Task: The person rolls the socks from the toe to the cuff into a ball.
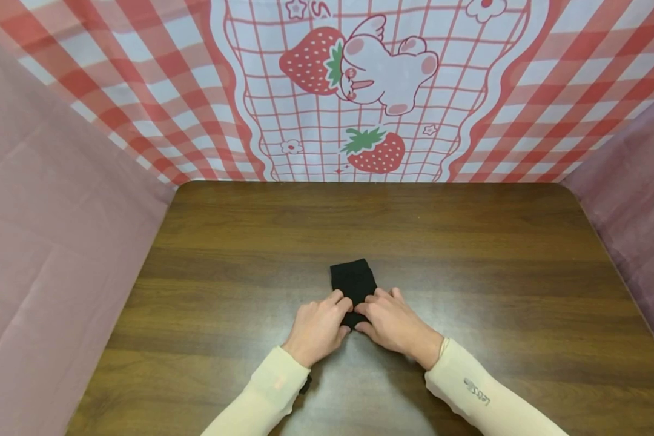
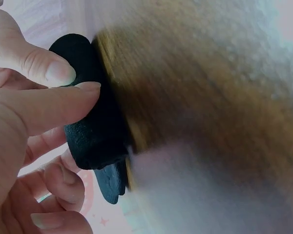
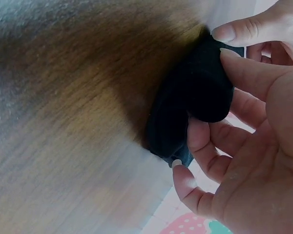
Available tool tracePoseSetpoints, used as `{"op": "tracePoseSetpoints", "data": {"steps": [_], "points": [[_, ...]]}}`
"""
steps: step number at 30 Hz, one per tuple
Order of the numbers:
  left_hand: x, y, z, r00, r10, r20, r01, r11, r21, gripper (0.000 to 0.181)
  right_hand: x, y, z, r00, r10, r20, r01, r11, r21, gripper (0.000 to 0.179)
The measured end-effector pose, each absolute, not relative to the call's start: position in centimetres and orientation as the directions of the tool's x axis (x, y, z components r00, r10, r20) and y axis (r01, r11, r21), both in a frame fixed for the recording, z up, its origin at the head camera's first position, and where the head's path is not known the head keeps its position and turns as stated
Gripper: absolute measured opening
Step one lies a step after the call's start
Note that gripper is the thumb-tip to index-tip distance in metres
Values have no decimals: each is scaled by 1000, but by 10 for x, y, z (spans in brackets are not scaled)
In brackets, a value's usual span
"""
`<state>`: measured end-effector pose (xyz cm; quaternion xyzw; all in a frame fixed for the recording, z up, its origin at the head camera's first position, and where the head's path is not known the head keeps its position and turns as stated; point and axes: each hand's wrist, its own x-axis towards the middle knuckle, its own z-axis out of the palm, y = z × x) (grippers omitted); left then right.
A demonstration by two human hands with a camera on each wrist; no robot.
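- Lower centre: left hand (image 1: 317, 324) and right hand (image 1: 395, 321), fingers curled, both pinch the cloth (image 1: 354, 280)!
- Rolling both ends evenly should avoid skew.

On my feed I see the folded black cloth (image 1: 353, 277) as matt fabric, the wood-grain tabletop (image 1: 469, 242) smooth and faintly glossy, the pink drape (image 1: 60, 242) matt, creased cloth.

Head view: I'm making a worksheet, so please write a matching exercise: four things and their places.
1. partly rolled black cloth
2. brown wooden table
3. red-and-white strawberry-print fabric
4. plain pinkish drapes

A. left and right of the table
B. held by the left hand and right hand
C. beneath the cloth
D. beyond the table's far edge

Pairs: 1-B, 2-C, 3-D, 4-A
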<state>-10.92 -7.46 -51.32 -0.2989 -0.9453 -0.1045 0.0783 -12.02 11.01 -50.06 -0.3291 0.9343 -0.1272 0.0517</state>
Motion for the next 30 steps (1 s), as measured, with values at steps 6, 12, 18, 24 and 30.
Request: {"op": "tracePoseSetpoints", "data": {"steps": [6,12,18,24,30], "points": [[-110,-75,-515,-803,546,241,587,795,155,28,-120,109,-500,-788,-615,-13,-586,758,-288,22],[-110,-75,-514,-819,538,201,570,804,170,25,-119,109,-500,-802,-597,2,-567,761,-315,27],[-110,-74,-512,-823,537,185,565,807,172,23,-120,109,-501,-798,-603,15,-580,760,-295,33],[-111,-74,-514,-825,535,180,562,807,179,22,-122,107,-500,-798,-603,10,-582,766,-272,36],[-110,-75,-513,-828,530,181,558,809,184,22,-122,106,-498,-790,-613,20,-595,758,-267,30]]}}
